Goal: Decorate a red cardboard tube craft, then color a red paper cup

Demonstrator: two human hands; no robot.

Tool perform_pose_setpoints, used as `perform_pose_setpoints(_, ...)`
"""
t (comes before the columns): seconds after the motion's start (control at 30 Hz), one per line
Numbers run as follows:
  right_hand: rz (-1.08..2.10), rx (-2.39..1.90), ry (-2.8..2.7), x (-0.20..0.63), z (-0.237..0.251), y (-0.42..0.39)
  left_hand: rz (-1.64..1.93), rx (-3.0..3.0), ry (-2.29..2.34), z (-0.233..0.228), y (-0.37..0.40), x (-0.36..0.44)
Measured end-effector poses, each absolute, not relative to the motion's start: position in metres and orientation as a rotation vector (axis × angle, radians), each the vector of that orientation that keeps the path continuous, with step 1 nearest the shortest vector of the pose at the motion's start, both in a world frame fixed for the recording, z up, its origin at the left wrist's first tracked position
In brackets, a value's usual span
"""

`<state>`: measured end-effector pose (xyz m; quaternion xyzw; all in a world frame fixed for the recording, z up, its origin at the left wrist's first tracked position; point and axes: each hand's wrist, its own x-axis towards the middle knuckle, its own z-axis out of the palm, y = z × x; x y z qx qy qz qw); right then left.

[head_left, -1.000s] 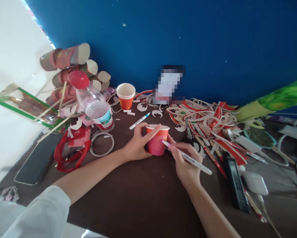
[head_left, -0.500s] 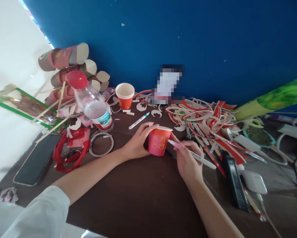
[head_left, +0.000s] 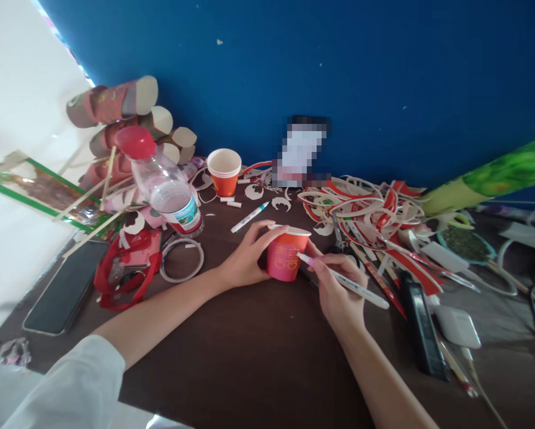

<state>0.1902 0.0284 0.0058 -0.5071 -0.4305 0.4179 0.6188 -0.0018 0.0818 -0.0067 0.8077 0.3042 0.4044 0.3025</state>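
My pen touches the cup

My left hand (head_left: 245, 262) grips the small red paper cup (head_left: 286, 255), between my hands; my right hand (head_left: 339, 289) pinches a thin white pen (head_left: 352, 286). The cup seems light and squashy, so I hold its side softly.

Red paper cup (head_left: 286, 256) upright on table, white marker (head_left: 345, 282) tip touching it

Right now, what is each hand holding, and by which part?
The left hand grips the red paper cup by its side wall, near the rim. The right hand holds the white marker pen along its barrel, tip at the cup.
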Motion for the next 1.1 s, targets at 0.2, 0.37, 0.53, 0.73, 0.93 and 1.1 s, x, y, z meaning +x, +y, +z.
perform_pose_setpoints(0.2,0.934,-1.160,-0.995,0.189,0.008,0.030,1.054,2.156,0.825,-0.007,0.082,-0.002)
perform_pose_setpoints(0.37,0.988,-1.109,-0.921,0.188,0.017,0.034,1.055,2.123,0.799,-0.004,0.083,-0.001)
perform_pose_setpoints(0.53,0.993,-1.107,-0.909,0.189,0.016,0.034,1.045,2.096,0.799,-0.004,0.083,-0.001)
perform_pose_setpoints(0.73,1.045,-1.081,-0.867,0.189,0.014,0.036,1.035,2.079,0.804,-0.004,0.084,0.000)
perform_pose_setpoints(0.93,1.081,-1.088,-0.863,0.190,0.012,0.037,1.020,2.050,0.838,-0.003,0.084,-0.001)
perform_pose_setpoints(1.1,1.081,-1.112,-0.869,0.190,0.011,0.038,1.012,2.043,0.845,-0.003,0.084,-0.001)
